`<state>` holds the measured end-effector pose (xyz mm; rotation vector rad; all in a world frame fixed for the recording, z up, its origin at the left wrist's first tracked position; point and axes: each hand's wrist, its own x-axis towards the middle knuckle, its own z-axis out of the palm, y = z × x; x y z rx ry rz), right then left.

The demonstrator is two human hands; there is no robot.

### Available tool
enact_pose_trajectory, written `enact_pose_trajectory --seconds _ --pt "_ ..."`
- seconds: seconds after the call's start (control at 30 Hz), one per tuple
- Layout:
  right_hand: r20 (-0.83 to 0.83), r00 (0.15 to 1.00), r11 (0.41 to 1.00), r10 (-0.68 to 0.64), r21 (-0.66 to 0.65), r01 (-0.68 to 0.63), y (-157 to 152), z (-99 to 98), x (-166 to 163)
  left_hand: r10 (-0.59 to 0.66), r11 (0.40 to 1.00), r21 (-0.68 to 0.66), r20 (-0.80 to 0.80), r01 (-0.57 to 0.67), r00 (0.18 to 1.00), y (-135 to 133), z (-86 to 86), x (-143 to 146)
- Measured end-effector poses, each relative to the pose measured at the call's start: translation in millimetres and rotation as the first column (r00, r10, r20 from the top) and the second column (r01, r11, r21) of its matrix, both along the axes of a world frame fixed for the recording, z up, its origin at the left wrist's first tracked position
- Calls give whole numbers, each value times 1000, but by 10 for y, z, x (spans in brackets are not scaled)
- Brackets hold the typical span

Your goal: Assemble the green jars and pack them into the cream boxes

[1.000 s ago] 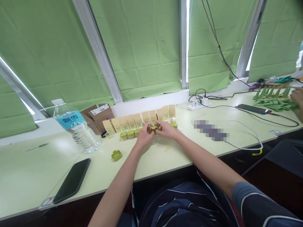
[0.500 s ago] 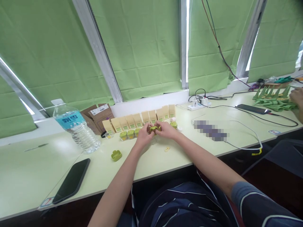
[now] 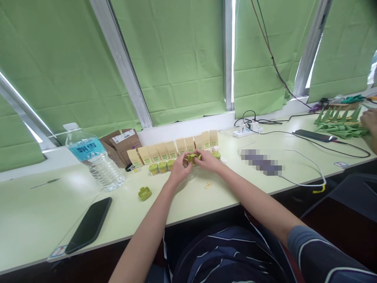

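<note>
My left hand and my right hand meet over the table, both closed on a small green lid-like piece held between the fingertips. Just behind them stands a row of tan paper boxes with green labels. Small green-topped jars sit in front of that row, left of my hands. A loose green clover-shaped cap lies nearer the front edge. A tiny yellow clip lies below my right hand.
A water bottle stands at left with brown cardboard boxes behind it. A black phone lies near the front edge. A power strip, cables, another phone and green cones are at right, beside another person's hand.
My two hands have shifted slightly away from me with the green piece, toward the row of boxes. Nothing else has moved.
</note>
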<state>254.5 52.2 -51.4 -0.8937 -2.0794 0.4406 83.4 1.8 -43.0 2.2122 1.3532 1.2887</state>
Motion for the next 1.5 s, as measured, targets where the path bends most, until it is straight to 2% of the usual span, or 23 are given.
enact_pose_trajectory --seconds 0.13,0.3,0.5,0.6,0.77,0.9,1.03,1.17,1.33,1.5 --pt "-79 996 999 -27 -22 25 13 8 14 -31 997 70 -58 35 998 31 -18 -17" --pt "-109 994 996 11 -91 -21 -29 43 16 57 989 144 -95 -43 994 78 -40 -54" --pt "-40 995 991 90 -100 -94 -33 28 1 64 980 195 -137 -37 989 56 -41 -59" --pt "-23 995 992 101 -71 -102 -15 2 -1 57 982 188 -153 -27 987 80 -58 -71" --pt "-24 996 995 88 -51 -90 -20 14 34 101 984 157 -129 -80 986 110 -64 -84" --pt "-53 991 989 125 -75 -128 -34 31 50 160 985 78 -85 -154 983 89 -49 -65" --pt "-41 985 983 168 -61 -171 -36 23 45 149 989 27 -112 -147 982 76 -50 -52" --pt "-30 981 980 194 -38 -195 -31 26 40 144 989 41 -133 -140 980 80 -30 -73" --pt "5 989 989 146 -11 -145 -17 42 42 146 986 103 -166 -130 975 89 24 -127" --pt "-3 985 985 172 -6 -172 -24 39 62 132 987 114 -167 -114 977 110 -3 -149"
